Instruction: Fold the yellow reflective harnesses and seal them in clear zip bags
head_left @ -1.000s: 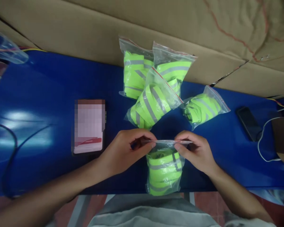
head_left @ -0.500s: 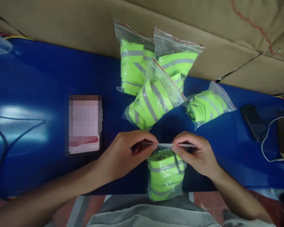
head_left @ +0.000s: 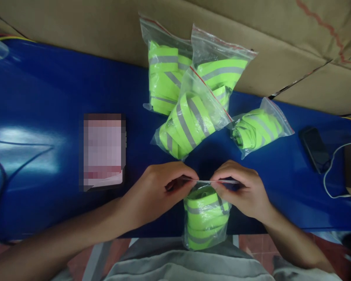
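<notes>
Between my hands hangs a clear zip-lock bag (head_left: 206, 222) at the table's front edge, holding a neon yellow-green strap with grey reflective stripes, coiled up. A dark clip-like piece shows inside at its upper right. My left hand (head_left: 169, 187) pinches the bag's top edge between thumb and forefinger. Close beside it, my right hand (head_left: 240, 189) pinches the same edge, its thumb below and fingers above. The bag's mouth is stretched straight between the two pinches; whether its seal is fully closed I cannot tell.
Several similar filled bags (head_left: 190, 125) overlap on the blue table (head_left: 55, 86) ahead, and a smaller filled bag (head_left: 260, 127) lies right of them. A device with a blurred-out screen (head_left: 103, 148) is at left. A dark phone (head_left: 314, 148) and white cable (head_left: 324, 177) lie right. Cardboard boxes (head_left: 90, 35) line the back.
Both pinching hands have come slightly closer together along the bag's top edge. The bag stays in nearly the same place, and the view has shifted a little.
</notes>
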Demonstrator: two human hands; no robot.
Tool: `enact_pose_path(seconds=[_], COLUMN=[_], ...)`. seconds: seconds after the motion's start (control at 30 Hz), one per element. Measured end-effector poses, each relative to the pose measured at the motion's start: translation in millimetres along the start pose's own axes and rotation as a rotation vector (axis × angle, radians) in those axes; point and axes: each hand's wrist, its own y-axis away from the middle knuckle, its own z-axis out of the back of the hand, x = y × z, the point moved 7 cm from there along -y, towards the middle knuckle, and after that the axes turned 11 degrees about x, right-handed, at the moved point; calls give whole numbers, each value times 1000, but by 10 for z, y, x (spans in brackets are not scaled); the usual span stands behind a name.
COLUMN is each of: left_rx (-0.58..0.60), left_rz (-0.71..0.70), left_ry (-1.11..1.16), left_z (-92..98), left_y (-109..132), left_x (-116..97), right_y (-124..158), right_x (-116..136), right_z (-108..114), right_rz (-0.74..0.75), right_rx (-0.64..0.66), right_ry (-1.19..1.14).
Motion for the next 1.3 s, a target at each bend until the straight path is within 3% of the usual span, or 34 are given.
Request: enact_pose_path(seconds=[0.3,0.5,0.9,1.07,1.3], left_rx=[15,-12,22,31,-4], left_rz=[-13,61,-53,-20,-103], left_ry=[-39,-53,-58,-69,-92], left_z=[-14,34,-11,21,7], left_y=[4,-20,3,-20,4], left_x=[-60,-5,-93,-57,-131], right_y=[-21,-13,-28,-19,-48], right_x=[72,43,132,111,156], right_z=[-23,-23,-79,-66,-155], right_rz=[49,17,126,87,109], right_rx=[18,8,27,13,-10], right_ry=[90,78,216,171,128])
